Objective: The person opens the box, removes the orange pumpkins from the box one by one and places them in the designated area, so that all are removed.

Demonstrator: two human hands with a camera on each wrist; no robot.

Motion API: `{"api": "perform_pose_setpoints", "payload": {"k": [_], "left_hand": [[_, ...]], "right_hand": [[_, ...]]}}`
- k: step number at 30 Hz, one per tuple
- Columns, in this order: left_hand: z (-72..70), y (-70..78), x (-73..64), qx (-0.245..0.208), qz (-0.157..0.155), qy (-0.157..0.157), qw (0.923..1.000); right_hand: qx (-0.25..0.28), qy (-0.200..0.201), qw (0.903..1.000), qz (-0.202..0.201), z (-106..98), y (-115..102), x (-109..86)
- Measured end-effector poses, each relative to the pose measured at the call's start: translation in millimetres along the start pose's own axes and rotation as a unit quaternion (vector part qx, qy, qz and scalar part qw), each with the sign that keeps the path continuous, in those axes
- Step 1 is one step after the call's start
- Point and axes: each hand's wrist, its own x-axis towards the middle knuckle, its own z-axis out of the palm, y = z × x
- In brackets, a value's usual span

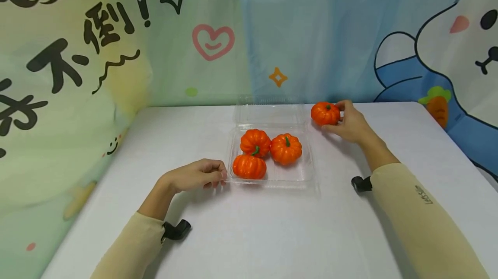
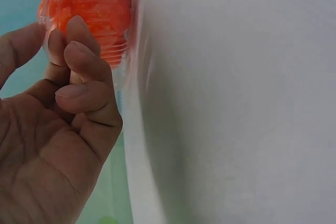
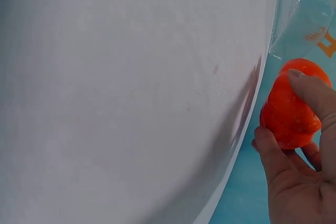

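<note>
Printed fabric backdrop in pale green, yellow and blue [image 1: 295, 24] spans the rear, behind a smooth white table [image 1: 272, 236]. On the table, a clear plastic hinged container [image 1: 303, 172] lies open, its transparent lid [image 1: 270, 115] folded back on the far side. Left hand [image 1: 197, 175] pinches the container's near left corner. Right hand [image 1: 351, 125] grips a glossy orange ribbed pumpkin with a green stem [image 1: 324, 115], raised above the table just right of the lid. Three further orange pumpkins sit inside the base: near left [image 1: 249, 168], directly behind that [image 1: 253, 141], and right of both [image 1: 286, 150].
</note>
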Motion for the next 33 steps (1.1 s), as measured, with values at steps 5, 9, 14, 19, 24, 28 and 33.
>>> {"api": "perform_pose_setpoints", "payload": {"k": [5,9,14,19,24,28,33], "left_hand": [[1.6,-0.3,-0.1,-0.003,-0.003,-0.004,1.0000],[2.7,-3.5,-0.3,-0.004,-0.003,-0.002,1.0000],[3.2,-6.0,-0.2,-0.006,-0.001,0.000,1.0000],[3.4,-4.0,-1.5,-0.006,-0.003,0.001,1.0000],[3.0,-4.0,-0.9,-0.007,0.002,-0.001,1.0000],[1.7,-3.9,0.7,-0.006,0.007,-0.005,0.9999],[-1.5,-3.4,1.5,-0.001,0.001,0.000,1.0000]], "right_hand": [[-0.019,-0.012,0.9997,0.010,2,5,-0.9],[-0.031,-0.020,0.9990,0.026,4,7,-0.6],[-0.035,-0.022,0.9985,0.036,5,8,0.9],[-0.031,-0.018,0.9988,0.033,7,10,2.4],[-0.033,-0.024,0.9985,0.036,8,10,2.1],[-0.051,-0.039,0.9975,0.030,4,6,0.7],[-0.096,-0.061,0.9934,-0.004,-2,-5,2.4]]}}
